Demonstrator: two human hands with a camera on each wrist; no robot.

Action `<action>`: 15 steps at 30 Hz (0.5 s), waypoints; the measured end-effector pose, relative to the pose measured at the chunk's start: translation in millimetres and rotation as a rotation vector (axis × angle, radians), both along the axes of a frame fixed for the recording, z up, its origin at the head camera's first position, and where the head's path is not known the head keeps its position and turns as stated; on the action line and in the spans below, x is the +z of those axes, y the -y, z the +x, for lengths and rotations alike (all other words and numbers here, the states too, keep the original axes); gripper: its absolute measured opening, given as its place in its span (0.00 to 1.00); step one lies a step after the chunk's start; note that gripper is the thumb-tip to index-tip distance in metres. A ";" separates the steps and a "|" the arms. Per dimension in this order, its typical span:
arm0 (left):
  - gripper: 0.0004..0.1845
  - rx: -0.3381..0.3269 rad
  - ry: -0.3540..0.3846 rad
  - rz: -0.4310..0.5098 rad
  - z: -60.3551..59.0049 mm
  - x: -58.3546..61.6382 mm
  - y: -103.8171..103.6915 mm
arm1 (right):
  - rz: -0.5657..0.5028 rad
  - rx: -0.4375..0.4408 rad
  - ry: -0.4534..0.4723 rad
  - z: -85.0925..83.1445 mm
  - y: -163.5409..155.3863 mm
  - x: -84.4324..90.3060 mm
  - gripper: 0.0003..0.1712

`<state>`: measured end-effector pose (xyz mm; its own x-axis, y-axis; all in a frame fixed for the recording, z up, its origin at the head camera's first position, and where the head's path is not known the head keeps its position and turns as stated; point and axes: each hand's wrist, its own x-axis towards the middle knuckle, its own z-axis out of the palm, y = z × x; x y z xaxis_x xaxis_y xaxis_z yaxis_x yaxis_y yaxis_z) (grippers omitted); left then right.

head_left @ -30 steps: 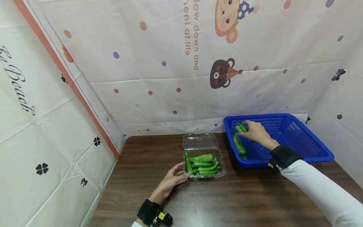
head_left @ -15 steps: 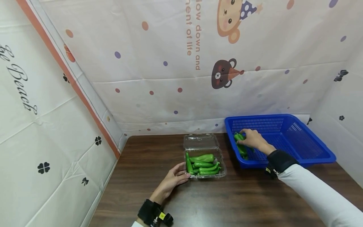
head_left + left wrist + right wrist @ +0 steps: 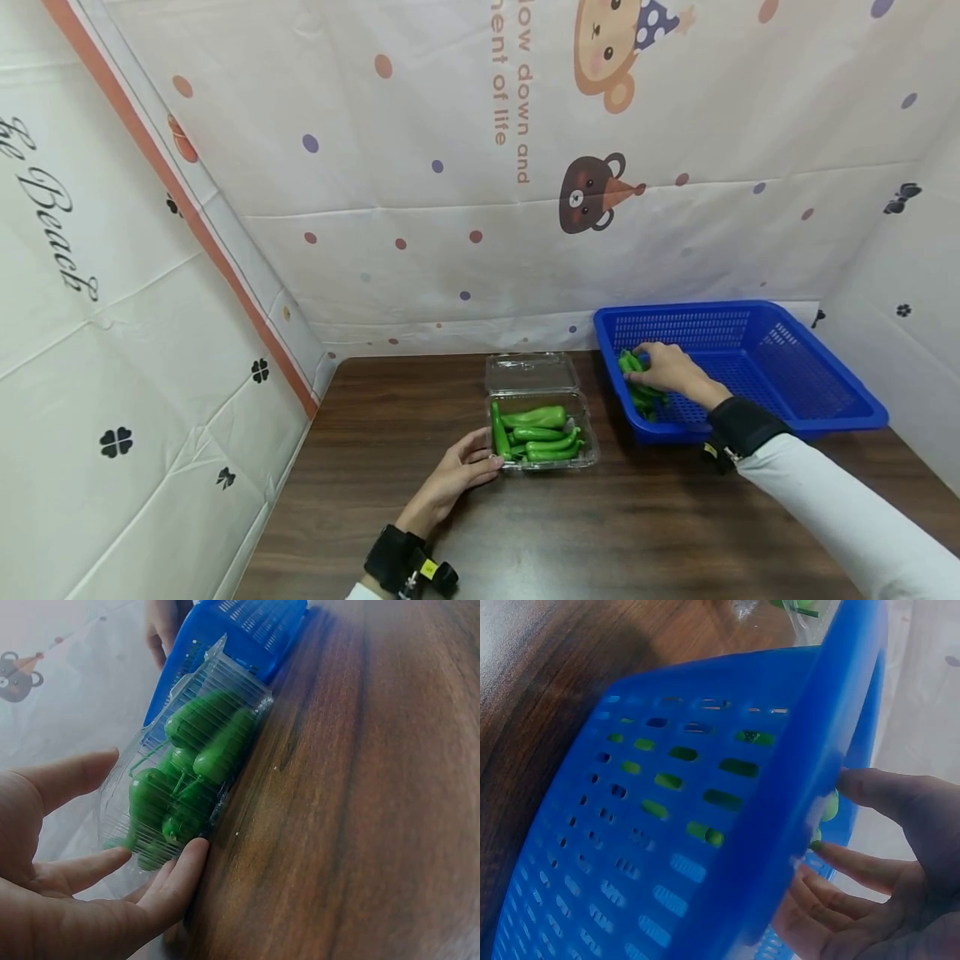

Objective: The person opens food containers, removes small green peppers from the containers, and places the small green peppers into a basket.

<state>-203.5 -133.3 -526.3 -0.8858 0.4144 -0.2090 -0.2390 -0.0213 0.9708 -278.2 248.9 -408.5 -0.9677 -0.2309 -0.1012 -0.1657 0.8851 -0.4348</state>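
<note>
At the left end of the blue plastic basket (image 3: 787,367), the right hand (image 3: 677,369) has thumb and index finger on either side of green chili peppers (image 3: 643,403); whether its grip pinches one I cannot tell. Just left on the table (image 3: 540,533), more peppers (image 3: 536,419) lie in a clear clamshell box (image 3: 551,467), its lid (image 3: 532,373) folded back. The left hand (image 3: 456,473), fingers relaxed, touches the box's near-left corner, its grip loose.

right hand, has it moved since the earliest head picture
Yes. In the head view, the right hand now sits lower in the picture and slightly further left, judged against the far rim of the blue plastic basket.
</note>
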 end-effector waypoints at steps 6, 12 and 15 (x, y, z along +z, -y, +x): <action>0.44 0.004 0.001 0.003 -0.4 -0.6 0.3 | -0.021 0.001 0.009 -0.6 -0.3 0.5 0.34; 0.44 0.007 0.000 0.003 -1.2 -1.5 -0.2 | -0.039 0.004 0.024 2.0 -0.4 3.2 0.33; 0.44 0.002 -0.002 0.003 -1.7 -1.6 -0.1 | -0.067 0.005 0.041 1.3 -1.1 6.6 0.33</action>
